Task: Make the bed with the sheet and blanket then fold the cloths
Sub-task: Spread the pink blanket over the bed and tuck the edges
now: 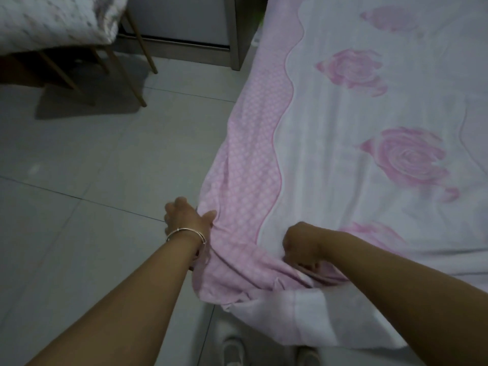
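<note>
A white sheet (369, 107) with pink roses and a pink dotted border covers the bed on the right. Its near corner hangs bunched over the bed's edge. My left hand (184, 220), with a thin bangle at the wrist, grips the pink border at the bed's left side. My right hand (301, 241) is closed on a fold of the same sheet near the corner, its fingers tucked into the cloth. No separate blanket or other cloths are recognisable on the bed.
Grey floor tiles (92, 167) fill the left. At the top left a chair on thin wooden legs (137, 75) carries a pale quilted bundle (52, 19). A grey cabinet (190, 35) stands behind it. My shoes (232, 350) are at the bottom edge.
</note>
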{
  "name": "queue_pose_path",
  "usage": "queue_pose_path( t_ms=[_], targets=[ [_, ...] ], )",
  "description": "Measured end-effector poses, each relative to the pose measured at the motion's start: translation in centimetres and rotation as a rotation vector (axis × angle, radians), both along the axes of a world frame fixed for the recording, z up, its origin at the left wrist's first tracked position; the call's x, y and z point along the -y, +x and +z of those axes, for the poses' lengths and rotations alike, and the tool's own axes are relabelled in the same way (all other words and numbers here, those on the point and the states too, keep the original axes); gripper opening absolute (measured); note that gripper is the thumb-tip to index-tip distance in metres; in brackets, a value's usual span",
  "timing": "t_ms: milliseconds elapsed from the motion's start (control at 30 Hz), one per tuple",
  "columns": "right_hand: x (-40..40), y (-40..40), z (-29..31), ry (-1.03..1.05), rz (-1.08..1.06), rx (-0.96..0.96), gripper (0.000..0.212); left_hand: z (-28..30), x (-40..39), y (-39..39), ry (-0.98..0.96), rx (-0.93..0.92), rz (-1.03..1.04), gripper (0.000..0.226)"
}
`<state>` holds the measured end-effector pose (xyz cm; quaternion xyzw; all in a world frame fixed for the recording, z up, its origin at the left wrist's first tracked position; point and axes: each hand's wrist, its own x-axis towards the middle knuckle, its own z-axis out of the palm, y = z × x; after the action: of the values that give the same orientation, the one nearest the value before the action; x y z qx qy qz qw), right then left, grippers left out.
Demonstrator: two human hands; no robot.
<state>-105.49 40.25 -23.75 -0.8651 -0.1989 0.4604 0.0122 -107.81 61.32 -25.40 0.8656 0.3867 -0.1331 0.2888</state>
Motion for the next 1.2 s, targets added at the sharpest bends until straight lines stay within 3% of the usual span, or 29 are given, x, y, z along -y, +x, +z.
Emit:
queue_pose_path(
  t_ms=[67,100,167,233,300,367,467,500,567,667,733,767,867,1067,1200],
  targets=[
    [-1.0,0.7,-0.2,0.097,-0.119,0.143,0.024,-0.2,-0.4,-0.1,-0.165,-0.104,0.065,0.081],
    [-1.4,1.0,-0.3,0.123,-0.170,0.216,0.023,-0.5,-0.2,-0.1,-0.207,-0.058,0.047,0.075],
    [-2.8,1.6,-0.3,0.128,-0.246,0.306,0.017,-0.8,0.2,0.2,-0.260,0.106,0.064,0.056],
    [-4.0,2.2,-0.3,0.127,-0.297,0.350,0.026,-0.7,0.6,0.5,-0.363,0.254,0.187,0.033],
    [-5.2,2.6,-0.2,0.122,-0.327,0.328,0.029,-0.1,0.5,0.3,-0.609,0.340,0.355,0.018],
    [-6.0,2.8,-0.3,0.093,-0.331,0.275,0.033,0.5,0.0,-0.1,-0.910,0.276,0.388,0.015],
    [-6.7,2.8,-0.4,0.045,-0.307,0.224,0.035,2.1,-1.2,-1.3,-1.163,-0.006,0.223,0.024],
    [-6.8,2.9,-0.4,0.034,-0.307,0.215,0.036,2.2,-1.7,-1.6,-1.205,-0.035,0.218,0.029],
    [-7.3,3.1,-0.3,0.005,-0.310,0.201,0.040,1.6,-3.2,-2.2,-1.265,0.101,0.347,0.034],
    [-8.1,2.9,-0.1,-0.029,-0.296,0.188,0.046,0.7,-5.8,-3.8,-1.086,0.269,0.478,0.014],
    [-8.5,2.6,0.1,-0.036,-0.296,0.170,0.050,-0.2,-7.3,-5.0,-0.757,0.200,0.386,0.006],
    [-8.8,2.4,0.1,-0.036,-0.278,0.165,0.052,-0.9,-8.1,-5.3,-0.592,0.158,0.309,0.014],
    [-9.4,1.8,0.4,-0.035,-0.217,0.149,0.059,-2.1,-9.2,-5.3,-0.272,0.014,0.104,0.016],
    [-8.9,1.0,0.6,0.011,-0.199,0.066,0.058,-3.4,-7.9,-5.0,0.051,-0.271,-0.115,0.033],
    [-7.7,0.3,-0.2,0.072,-0.173,0.058,0.058,-2.5,-6.7,-4.6,0.194,-0.313,-0.136,0.053]
  ],
)
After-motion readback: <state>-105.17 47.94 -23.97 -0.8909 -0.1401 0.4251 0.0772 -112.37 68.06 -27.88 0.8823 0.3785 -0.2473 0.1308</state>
